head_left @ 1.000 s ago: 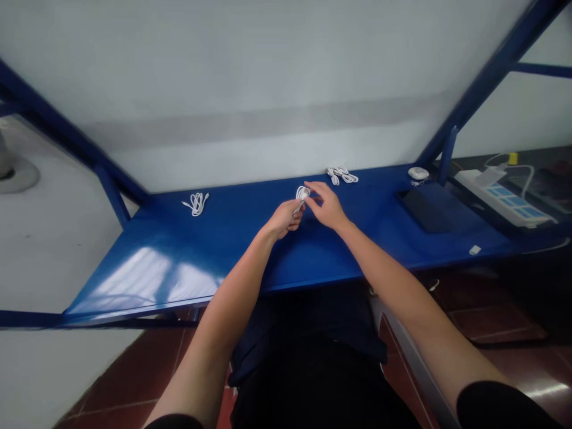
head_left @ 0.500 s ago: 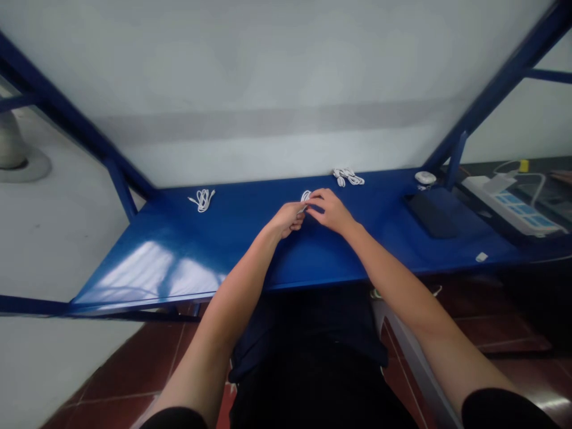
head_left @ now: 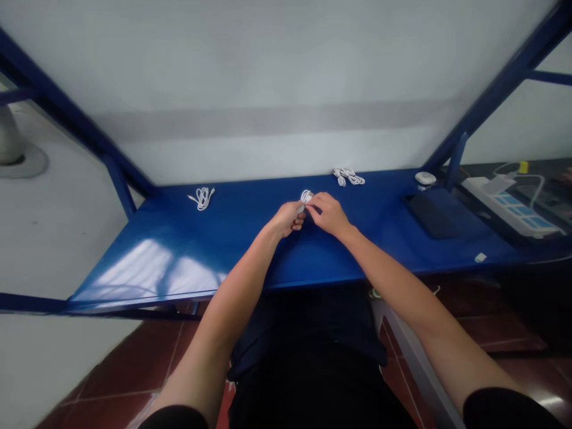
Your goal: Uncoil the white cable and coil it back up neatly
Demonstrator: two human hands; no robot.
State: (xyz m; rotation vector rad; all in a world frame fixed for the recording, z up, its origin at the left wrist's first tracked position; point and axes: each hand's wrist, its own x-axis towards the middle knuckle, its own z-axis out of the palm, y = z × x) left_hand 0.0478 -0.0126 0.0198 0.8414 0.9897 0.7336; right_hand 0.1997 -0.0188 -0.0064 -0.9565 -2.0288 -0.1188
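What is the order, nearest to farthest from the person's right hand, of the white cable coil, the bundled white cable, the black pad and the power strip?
From the right hand:
1. white cable coil: at its fingertips, centre.
2. bundled white cable: ahead, at the back.
3. black pad: to the right.
4. power strip: far right.

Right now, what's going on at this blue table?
A person is holding a small white cable bundle between both hands, just above a blue metal table. The left hand grips it from one side, the right hand from the other. Two more coiled white cables lie on the table, one to the left and one farther ahead.
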